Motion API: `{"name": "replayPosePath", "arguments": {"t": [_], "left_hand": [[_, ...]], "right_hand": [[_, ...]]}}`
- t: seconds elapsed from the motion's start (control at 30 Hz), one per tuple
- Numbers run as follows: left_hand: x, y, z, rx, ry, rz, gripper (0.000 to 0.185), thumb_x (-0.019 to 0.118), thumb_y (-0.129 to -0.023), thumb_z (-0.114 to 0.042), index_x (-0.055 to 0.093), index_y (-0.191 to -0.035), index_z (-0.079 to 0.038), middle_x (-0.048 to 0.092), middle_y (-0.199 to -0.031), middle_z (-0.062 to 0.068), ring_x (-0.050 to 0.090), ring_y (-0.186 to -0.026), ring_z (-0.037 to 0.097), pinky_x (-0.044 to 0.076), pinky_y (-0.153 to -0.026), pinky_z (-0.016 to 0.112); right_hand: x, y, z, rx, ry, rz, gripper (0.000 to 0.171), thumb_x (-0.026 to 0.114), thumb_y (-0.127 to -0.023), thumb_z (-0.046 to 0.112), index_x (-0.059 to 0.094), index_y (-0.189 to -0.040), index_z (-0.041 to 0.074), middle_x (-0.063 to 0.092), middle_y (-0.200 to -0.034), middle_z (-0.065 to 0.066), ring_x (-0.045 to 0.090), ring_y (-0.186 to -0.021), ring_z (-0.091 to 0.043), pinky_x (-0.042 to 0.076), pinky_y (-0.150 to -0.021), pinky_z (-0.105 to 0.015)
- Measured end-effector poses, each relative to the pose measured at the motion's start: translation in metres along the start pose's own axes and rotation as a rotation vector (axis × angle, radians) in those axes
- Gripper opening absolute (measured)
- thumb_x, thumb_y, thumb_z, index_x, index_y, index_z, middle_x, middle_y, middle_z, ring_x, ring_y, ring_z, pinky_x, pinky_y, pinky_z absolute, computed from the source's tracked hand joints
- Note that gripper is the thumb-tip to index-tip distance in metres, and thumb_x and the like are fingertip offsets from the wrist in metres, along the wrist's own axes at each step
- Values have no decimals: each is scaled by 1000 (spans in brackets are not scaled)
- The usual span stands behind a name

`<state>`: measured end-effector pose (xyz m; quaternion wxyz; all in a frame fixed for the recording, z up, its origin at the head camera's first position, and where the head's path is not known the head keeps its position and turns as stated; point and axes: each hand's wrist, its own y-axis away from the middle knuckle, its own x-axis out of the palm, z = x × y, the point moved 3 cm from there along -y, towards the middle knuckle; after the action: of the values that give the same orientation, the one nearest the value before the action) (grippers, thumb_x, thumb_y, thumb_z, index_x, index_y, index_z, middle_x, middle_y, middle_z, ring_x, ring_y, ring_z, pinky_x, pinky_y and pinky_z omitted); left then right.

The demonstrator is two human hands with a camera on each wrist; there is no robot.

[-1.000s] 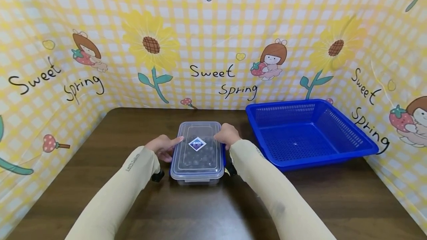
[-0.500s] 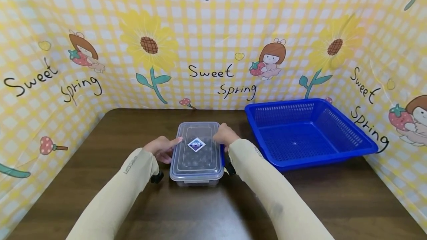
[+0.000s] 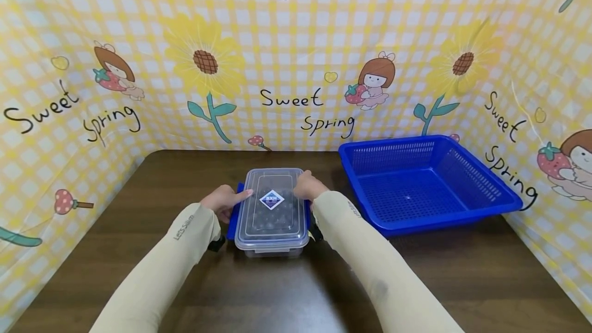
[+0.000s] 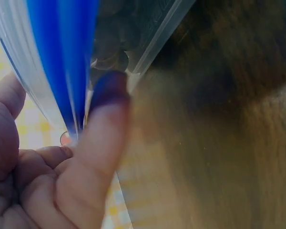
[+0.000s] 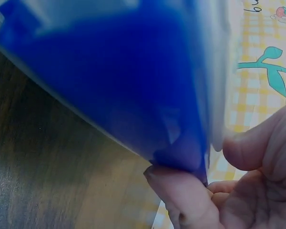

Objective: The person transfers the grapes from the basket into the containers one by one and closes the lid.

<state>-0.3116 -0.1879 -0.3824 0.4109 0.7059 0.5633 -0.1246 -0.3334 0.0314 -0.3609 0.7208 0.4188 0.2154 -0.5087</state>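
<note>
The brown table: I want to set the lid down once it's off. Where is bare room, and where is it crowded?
Bare patches of the dark brown wooden table: left of the clear lidded plastic box, and the strip behind it up to the yellow printed backdrop. Crowded: the left hand and right hand flank the box; the blue perforated plastic basket fills the right.

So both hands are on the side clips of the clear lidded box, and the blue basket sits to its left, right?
Not quite: the blue basket sits to the right of the box, as the head view shows. Both hands, left and right, are on its blue side clips.
</note>
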Motion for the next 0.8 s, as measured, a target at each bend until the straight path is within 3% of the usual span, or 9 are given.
{"name": "replayPosePath", "arguments": {"t": [0.07, 0.13, 0.27, 0.33, 0.47, 0.63, 0.8], "left_hand": [[1, 1, 1, 13, 29, 0, 52, 51, -97, -46, 61, -83, 3, 58, -63, 5, 64, -59, 19, 58, -63, 38], [2, 2, 1, 35, 76, 6, 51, 51, -98, -42, 62, -89, 6, 64, -67, 6, 66, -61, 20, 58, -65, 39], [3, 4, -5, 70, 155, 0, 46, 53, -99, -34, 61, -99, 11, 69, -74, 10, 69, -64, 20, 58, -65, 40], [2, 5, -8, 65, 148, -17, 43, 53, -99, -32, 62, -97, 10, 68, -73, 9, 67, -61, 18, 58, -64, 38], [2, 6, -18, 52, 73, -36, 38, 52, -100, -28, 60, -92, 8, 65, -72, 10, 65, -58, 18, 58, -63, 37], [4, 7, -28, 40, -76, -33, 34, 51, -101, -25, 56, -91, 7, 60, -74, 13, 65, -60, 21, 57, -62, 37], [3, 8, -28, 35, -29, -5, 31, 50, -101, -21, 56, -85, 5, 62, -72, 14, 67, -59, 22, 58, -63, 39]], "right_hand": [[1, 2, -1, -8, -11, 11, 65, 48, -98, 15, 13, -144, -13, 44, -134, -28, 58, -101, -34, 53, -81, -42], [2, 4, -1, -12, -7, 13, 65, 47, -98, 14, 11, -145, -12, 42, -138, -27, 56, -105, -33, 52, -82, -41], [-1, 3, 0, -5, -12, 1, 67, 47, -98, 13, 8, -147, -11, 45, -134, -27, 58, -91, -35, 52, -54, -37], [-2, 1, 0, 2, -18, 5, 68, 46, -98, 12, 6, -147, -11, 46, -133, -27, 58, -81, -34, 47, -43, -34], [-3, -2, 0, 5, -10, 10, 70, 48, -98, 14, 6, -147, -10, 48, -130, -27, 58, -71, -33, 42, -37, -30], [-3, -2, -1, 29, -31, 21, 66, 48, -97, 10, 9, -146, -10, 47, -125, -26, 59, -76, -34, 41, -35, -30], [-5, 0, 0, 22, -45, 39, 68, 48, -97, 8, 6, -148, -9, 45, -131, -27, 60, -81, -35, 49, -43, -34]]}}
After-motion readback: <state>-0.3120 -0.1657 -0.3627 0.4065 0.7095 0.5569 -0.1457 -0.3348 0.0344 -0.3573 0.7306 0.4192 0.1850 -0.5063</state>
